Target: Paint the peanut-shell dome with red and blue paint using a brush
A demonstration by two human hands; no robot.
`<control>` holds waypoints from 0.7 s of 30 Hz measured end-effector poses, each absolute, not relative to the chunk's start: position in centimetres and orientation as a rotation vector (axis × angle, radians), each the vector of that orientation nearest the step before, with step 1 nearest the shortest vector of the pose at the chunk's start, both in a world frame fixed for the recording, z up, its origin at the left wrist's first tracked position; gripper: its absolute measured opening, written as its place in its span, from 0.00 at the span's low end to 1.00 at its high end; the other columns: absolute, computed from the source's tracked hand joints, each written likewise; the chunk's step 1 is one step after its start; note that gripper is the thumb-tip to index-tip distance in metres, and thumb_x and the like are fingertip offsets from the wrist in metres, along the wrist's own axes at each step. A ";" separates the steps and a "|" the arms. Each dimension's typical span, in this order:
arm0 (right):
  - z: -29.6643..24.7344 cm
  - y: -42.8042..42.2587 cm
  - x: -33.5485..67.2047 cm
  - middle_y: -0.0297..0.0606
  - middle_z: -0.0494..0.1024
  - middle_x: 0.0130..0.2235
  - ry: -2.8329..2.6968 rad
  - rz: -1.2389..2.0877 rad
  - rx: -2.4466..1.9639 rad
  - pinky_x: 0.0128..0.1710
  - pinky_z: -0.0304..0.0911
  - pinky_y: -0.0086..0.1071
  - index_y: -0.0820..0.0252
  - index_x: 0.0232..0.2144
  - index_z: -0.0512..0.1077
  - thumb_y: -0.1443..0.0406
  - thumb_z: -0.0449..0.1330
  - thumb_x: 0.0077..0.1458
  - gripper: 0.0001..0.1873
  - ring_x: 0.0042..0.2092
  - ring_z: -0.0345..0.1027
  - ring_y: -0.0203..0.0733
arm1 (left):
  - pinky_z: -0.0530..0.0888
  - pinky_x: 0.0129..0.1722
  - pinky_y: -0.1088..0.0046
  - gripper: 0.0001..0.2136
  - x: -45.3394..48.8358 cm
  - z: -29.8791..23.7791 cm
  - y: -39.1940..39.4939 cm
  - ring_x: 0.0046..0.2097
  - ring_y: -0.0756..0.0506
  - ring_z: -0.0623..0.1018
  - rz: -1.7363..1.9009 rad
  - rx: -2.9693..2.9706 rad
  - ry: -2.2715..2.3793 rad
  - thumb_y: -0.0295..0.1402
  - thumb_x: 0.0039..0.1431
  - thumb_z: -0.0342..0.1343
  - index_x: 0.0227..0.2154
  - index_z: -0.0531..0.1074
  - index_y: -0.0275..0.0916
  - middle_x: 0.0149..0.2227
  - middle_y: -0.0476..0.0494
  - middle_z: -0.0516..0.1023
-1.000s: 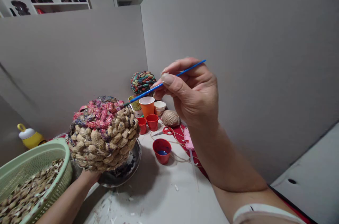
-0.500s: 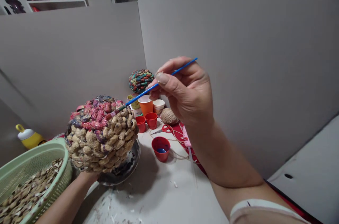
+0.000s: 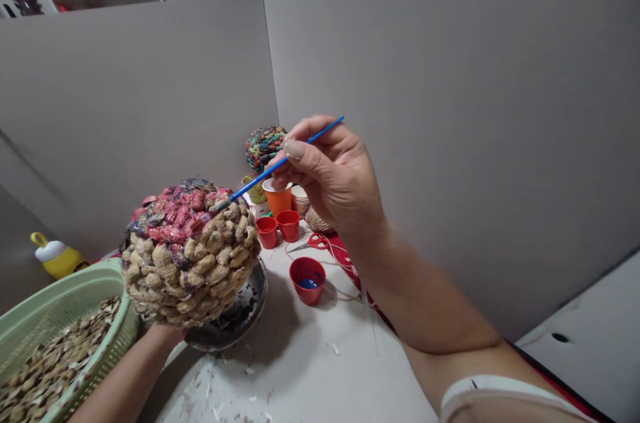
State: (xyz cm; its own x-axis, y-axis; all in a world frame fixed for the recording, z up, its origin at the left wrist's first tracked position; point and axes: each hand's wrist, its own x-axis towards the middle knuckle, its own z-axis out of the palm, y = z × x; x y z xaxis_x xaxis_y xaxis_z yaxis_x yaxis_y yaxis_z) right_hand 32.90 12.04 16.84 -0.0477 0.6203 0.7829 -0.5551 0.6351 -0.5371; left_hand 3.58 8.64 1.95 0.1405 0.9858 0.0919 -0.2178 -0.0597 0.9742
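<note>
A large ball covered in peanut shells [image 3: 200, 263] is on the left, its top painted pink and dark blue and its lower shells bare. My left hand [image 3: 169, 335] supports it from underneath, with the fingers hidden behind the shells. A thin blue paintbrush [image 3: 260, 176] is pinched between the thumb and fingers of my right hand [image 3: 330, 173]. Its bristles touch the ball's upper right side, where pink meets bare shell. Below the ball sits a metal bowl [image 3: 257, 303] with dark paint stains. A red cup [image 3: 307, 280] holding some blue paint stands to the right.
A green basket [image 3: 125, 303] of loose shells is at left, near a yellow bottle [image 3: 63, 262]. Behind are two small red cups, an orange cup [image 3: 278, 198], red-handled scissors [image 3: 316, 242], twine [image 3: 317, 220] and a multicoloured ball [image 3: 263, 146]. Grey panels enclose the table.
My right hand has moved a little left and down with the paintbrush, whose tip stays on the upper right of the ball. The view has shifted slightly.
</note>
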 end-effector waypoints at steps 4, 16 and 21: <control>16.6 12.3 32.6 0.26 0.79 0.27 -1.346 0.928 -0.118 0.27 0.75 0.25 0.54 0.32 0.72 0.55 0.72 0.50 0.15 0.25 0.75 0.31 | 0.66 0.67 0.51 0.23 3.1 1.3 8.8 0.68 0.34 0.68 1.206 1.151 0.889 0.53 0.62 0.58 0.58 0.74 0.58 0.67 0.53 0.70; 17.9 10.3 34.8 0.24 0.79 0.27 -1.166 0.758 -0.115 0.27 0.75 0.26 0.51 0.31 0.71 0.56 0.73 0.50 0.14 0.27 0.76 0.32 | 0.57 0.70 0.51 0.33 2.8 0.8 8.5 0.71 0.34 0.62 1.362 1.096 1.151 0.56 0.45 0.68 0.54 0.76 0.48 0.65 0.42 0.72; 18.3 8.2 35.8 0.23 0.79 0.26 -1.119 0.614 0.014 0.28 0.76 0.28 0.52 0.31 0.72 0.60 0.73 0.51 0.13 0.25 0.76 0.32 | 0.59 0.69 0.52 0.31 1.7 0.1 8.8 0.71 0.35 0.62 1.375 1.087 1.189 0.53 0.49 0.66 0.55 0.74 0.47 0.65 0.41 0.72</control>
State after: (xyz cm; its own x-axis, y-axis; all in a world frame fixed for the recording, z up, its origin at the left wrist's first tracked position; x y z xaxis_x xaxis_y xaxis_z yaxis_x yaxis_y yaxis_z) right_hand 35.83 8.22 18.26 0.2903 0.4535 0.8427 -0.4671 0.8357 -0.2889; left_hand 1.74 8.75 0.07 -0.1197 0.9925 0.0268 -0.1168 -0.0409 0.9923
